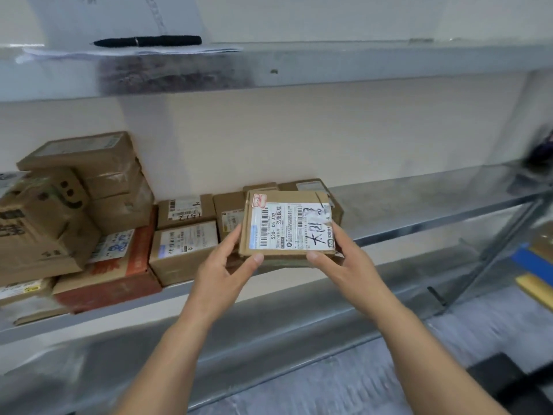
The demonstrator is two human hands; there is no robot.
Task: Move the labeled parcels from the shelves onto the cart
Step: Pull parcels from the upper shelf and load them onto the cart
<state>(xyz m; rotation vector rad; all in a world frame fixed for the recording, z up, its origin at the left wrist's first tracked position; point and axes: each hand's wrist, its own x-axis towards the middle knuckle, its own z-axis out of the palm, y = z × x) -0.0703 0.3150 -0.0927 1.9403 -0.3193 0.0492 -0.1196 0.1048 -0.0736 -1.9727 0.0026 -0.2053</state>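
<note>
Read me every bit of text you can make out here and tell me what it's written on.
"530- D5 A32": printed on the white label of the parcel, which the left hand and right hand hold.
"1512": handwritten on the label of the small box left of the parcel.
Marker scrawl and fine print on the parcel's label: not legible.
Labels on the other boxes, sheets under the pen: too blurred.

Head view, down onto near shelf [419, 205]
</note>
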